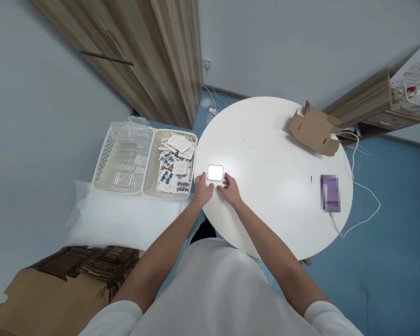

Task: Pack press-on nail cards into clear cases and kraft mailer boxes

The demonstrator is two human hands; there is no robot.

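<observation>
A small clear plastic box (215, 172) with a bright white face is at the near left edge of the round white table (276, 205). My left hand (203, 190) grips its left side, with the thumb at the near edge. On the opposite side my right hand (230, 188) has its curled fingers against the right edge. Just left of the table stands a white basket (146, 195) with two compartments. Clear plastic boxes (129, 161) fill its left half, and cards with press-on nails (175, 163) are piled in the right half.
An opened brown cardboard box (315, 129) sits at the table's far right. A blurred purple device (331, 193) with a white cable (369, 191) lies near the right edge. White packing material (122, 217) and stacked brown cardboard (49, 298) are at lower left.
</observation>
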